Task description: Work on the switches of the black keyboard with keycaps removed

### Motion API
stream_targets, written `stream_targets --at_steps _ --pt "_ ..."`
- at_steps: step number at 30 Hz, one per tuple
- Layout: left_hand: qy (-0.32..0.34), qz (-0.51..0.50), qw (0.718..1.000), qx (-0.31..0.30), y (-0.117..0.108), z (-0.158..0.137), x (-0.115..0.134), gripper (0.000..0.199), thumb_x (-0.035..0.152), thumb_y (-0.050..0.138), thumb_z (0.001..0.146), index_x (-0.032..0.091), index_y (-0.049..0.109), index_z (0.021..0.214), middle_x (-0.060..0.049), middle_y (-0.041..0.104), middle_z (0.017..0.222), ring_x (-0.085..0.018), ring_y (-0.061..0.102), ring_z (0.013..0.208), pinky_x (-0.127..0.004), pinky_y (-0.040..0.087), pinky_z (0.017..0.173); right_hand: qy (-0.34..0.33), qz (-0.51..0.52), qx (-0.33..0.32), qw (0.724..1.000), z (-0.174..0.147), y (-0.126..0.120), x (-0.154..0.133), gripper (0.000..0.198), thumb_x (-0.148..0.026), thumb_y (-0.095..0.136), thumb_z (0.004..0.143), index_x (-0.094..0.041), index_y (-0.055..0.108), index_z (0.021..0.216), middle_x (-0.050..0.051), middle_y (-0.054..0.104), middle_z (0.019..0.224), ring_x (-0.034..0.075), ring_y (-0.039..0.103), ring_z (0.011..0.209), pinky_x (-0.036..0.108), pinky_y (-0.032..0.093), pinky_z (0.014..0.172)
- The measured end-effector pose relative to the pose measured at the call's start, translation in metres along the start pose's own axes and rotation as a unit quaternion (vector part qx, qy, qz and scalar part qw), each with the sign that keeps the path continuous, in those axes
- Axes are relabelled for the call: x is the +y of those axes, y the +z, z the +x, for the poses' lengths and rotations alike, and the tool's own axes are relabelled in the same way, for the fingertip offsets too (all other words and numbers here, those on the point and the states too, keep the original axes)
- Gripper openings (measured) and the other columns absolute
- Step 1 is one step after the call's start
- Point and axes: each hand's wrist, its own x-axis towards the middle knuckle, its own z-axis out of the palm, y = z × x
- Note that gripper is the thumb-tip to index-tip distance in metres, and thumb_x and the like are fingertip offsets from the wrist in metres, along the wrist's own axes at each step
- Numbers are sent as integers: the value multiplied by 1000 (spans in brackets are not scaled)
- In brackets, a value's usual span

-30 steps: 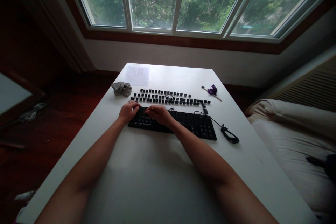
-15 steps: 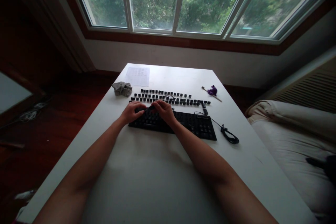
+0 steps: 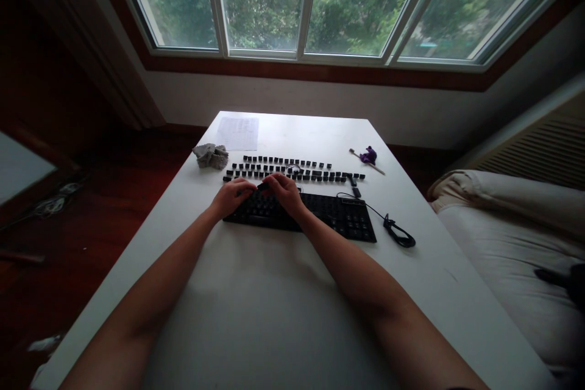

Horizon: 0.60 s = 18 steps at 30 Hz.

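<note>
One small black piece (image 3: 262, 186) is pinched by the bare right hand (image 3: 284, 192), the bare left hand (image 3: 231, 197) beside it, grip unclear, above the long left-to-right black keyboard (image 3: 351, 218).

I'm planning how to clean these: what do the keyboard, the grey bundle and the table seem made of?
Keyboard: probably plastic, dark and mostly matte, with little glare.
Grey bundle: likely cloth, dull, with soft crumpled folds.
Table: smooth, white, softly shiny at its far end; laminate or painted wood, I can't tell.
</note>
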Motion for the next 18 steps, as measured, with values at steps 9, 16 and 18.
stream_targets --at_steps 9,16,18 --pt "-20 -19 999 23 2 -1 -6 21 34 64 90 26 76 105 -3 72 104 -19 68 94 -35 54 90 9 45 14 999 1 2 0 42 -61 68 81 -19 64 88 0 69 77 15 69 60 28 59 59" --pt "-37 4 997 62 -9 -1 -15 26 37 65 88 26 75 109 -4 70 106 -17 66 85 -31 54 82 5 55 22 998 2 0 6 43 -61 68 81 -19 65 86 1 70 79 14 69 56 25 57 53" --pt "-53 28 994 87 -14 -1 -20 24 32 63 88 25 74 108 -4 70 104 -16 66 82 -31 54 82 9 52 20 998 2 0 7 43 -61 68 81 -19 66 87 0 70 75 15 70 55 25 57 53"
